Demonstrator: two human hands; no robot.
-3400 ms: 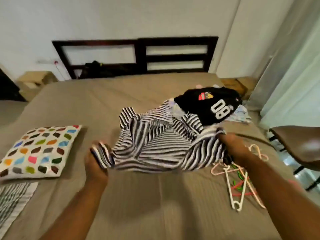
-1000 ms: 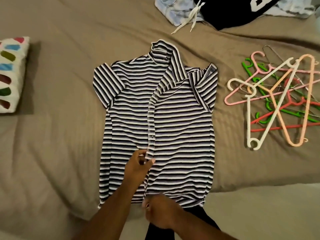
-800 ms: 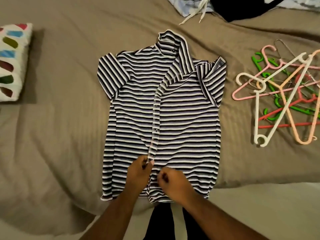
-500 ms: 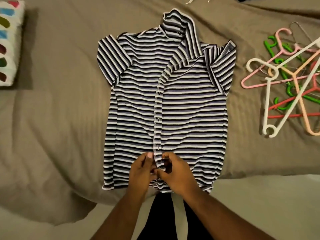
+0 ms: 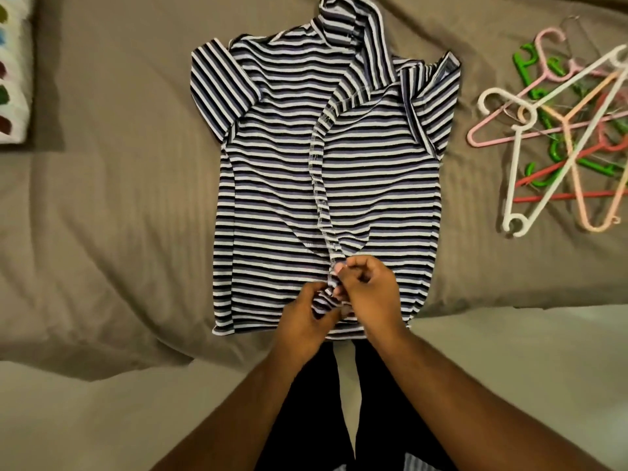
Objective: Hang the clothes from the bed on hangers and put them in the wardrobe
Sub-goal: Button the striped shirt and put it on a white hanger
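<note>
A black, white and blue striped short-sleeved shirt [image 5: 272, 185] lies flat, front up, on the brown bed [image 5: 119, 198], collar away from me. Its button placket runs down the middle. My left hand [image 5: 302, 321] pinches the placket's left edge near the hem. My right hand [image 5: 367, 290] pinches the right edge just above it, fingers curled over the fabric. A heap of plastic hangers [image 5: 564, 130] in white, pink, green, red and peach lies on the bed to the shirt's right.
A white cushion with coloured spots [image 5: 13, 69] lies at the left edge of the view. The bed's near edge runs below the shirt's hem, with pale floor [image 5: 509, 368] and my dark trouser legs [image 5: 312, 419] below it.
The shirt went from being held up bunched to lying flat. In the last second my right hand came up from the hem to join my left at the lower placket, and the view moved closer.
</note>
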